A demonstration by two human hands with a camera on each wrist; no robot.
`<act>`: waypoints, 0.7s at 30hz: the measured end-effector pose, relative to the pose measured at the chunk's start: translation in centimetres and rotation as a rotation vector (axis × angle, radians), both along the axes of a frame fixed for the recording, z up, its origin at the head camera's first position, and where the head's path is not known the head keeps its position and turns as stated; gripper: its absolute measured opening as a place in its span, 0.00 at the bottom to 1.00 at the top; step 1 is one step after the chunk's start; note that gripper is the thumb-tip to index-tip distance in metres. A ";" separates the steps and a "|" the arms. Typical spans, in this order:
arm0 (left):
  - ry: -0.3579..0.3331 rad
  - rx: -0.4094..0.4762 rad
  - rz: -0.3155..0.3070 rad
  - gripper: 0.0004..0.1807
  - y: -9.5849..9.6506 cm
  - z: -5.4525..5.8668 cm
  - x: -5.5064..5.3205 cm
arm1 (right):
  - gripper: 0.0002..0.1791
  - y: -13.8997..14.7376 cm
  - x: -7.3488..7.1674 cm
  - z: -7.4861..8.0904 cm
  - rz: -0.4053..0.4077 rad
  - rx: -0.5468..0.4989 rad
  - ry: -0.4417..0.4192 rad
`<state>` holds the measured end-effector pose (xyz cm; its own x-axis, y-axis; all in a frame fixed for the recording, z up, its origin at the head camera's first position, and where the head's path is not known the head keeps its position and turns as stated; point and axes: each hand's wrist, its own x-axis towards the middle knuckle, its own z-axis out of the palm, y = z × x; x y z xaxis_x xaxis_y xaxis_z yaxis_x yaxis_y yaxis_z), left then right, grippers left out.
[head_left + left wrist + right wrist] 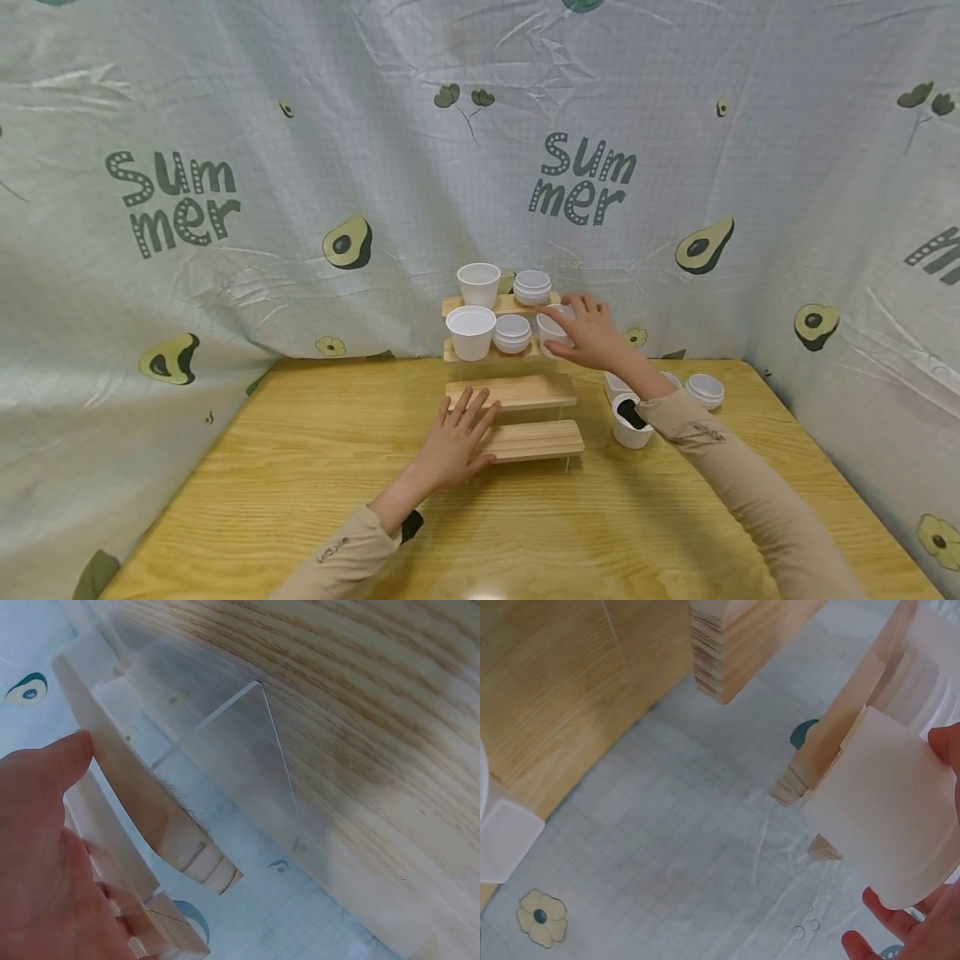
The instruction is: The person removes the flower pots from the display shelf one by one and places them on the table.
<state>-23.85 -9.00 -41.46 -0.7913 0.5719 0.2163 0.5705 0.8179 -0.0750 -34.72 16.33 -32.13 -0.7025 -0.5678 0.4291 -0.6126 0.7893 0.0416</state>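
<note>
A tiered wooden stand [517,390] with clear side supports stands near the table's back edge. Fingers spread, my left hand [450,450] rests at the left ends of its two lower steps; in the left wrist view the thumb touches the edge of one plank [127,772]. My right hand [600,337] grips a white cup [889,810] at the right end of the second step from the top, thumb and fingers on opposite sides. Left of it on that step are a ribbed white pot [512,335] and a taller white cup [471,335].
The top step carries another tall white cup [478,287] and a ribbed pot [532,288]. Right of the stand, a white cup with a dark patch [632,427], a ribbed pot [705,390] and other white containers, partly behind my right forearm, stand on the table. A printed curtain hangs behind.
</note>
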 end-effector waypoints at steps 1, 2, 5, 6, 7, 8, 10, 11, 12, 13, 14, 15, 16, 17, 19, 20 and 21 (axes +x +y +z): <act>0.000 -0.002 0.001 0.38 0.0 0.0 0.0 | 0.27 0.2 0.1 0.0 0.001 -0.002 0.000; 0.003 -0.003 0.001 0.38 0.0 0.0 0.0 | 0.28 0.3 0.2 -0.1 0.001 0.002 0.005; 0.005 -0.001 0.001 0.38 0.0 -0.1 -0.1 | 0.28 0.7 0.6 -0.2 0.009 0.001 0.019; 0.004 -0.002 0.002 0.38 0.0 -0.2 -0.1 | 0.28 0.9 0.7 -0.2 0.012 0.002 0.027; 0.007 -0.001 0.002 0.39 0.0 -0.2 -0.1 | 0.29 1.0 0.8 -0.2 0.018 0.001 0.033; 0.008 0.002 0.000 0.38 0.0 -0.2 -0.2 | 0.29 1.1 1.0 -0.2 0.025 0.000 0.040; 0.006 0.006 -0.001 0.39 -0.1 -0.3 -0.2 | 0.29 1.3 1.3 -0.2 0.039 -0.009 0.043; 0.009 0.007 -0.002 0.39 -0.1 -0.3 -0.2 | 0.29 1.4 1.5 -0.2 0.044 -0.010 0.045; 0.009 0.006 -0.002 0.39 -0.1 -0.3 -0.2 | 0.29 1.5 1.6 -0.3 0.047 -0.008 0.044; 0.013 0.007 -0.003 0.39 -0.1 -0.3 -0.3 | 0.30 1.7 1.8 -0.3 0.054 -0.011 0.040; 0.016 0.005 -0.003 0.39 -0.1 -0.3 -0.3 | 0.30 1.8 2.0 -0.4 0.058 -0.013 0.036; 0.019 0.005 -0.004 0.39 -0.1 -0.3 -0.3 | 0.30 2.0 2.2 -0.4 0.062 -0.017 0.029; 0.024 0.004 -0.005 0.39 -0.1 -0.3 -0.3 | 0.30 2.1 2.5 -0.5 0.064 -0.019 0.024; 0.029 0.004 -0.006 0.39 -0.1 -0.4 -0.3 | 0.30 2.3 2.7 -0.6 0.069 -0.026 0.023; 0.032 0.001 -0.006 0.39 -0.1 -0.4 -0.3 | 0.30 2.7 3.1 -0.8 0.078 -0.027 0.033; 0.030 -0.002 -0.004 0.39 -0.1 -0.4 -0.2 | 0.30 2.8 3.4 -1.0 0.084 -0.028 0.038; 0.029 -0.003 -0.004 0.39 -0.1 -0.3 -0.2 | 0.30 3.1 3.7 -1.2 0.090 -0.029 0.046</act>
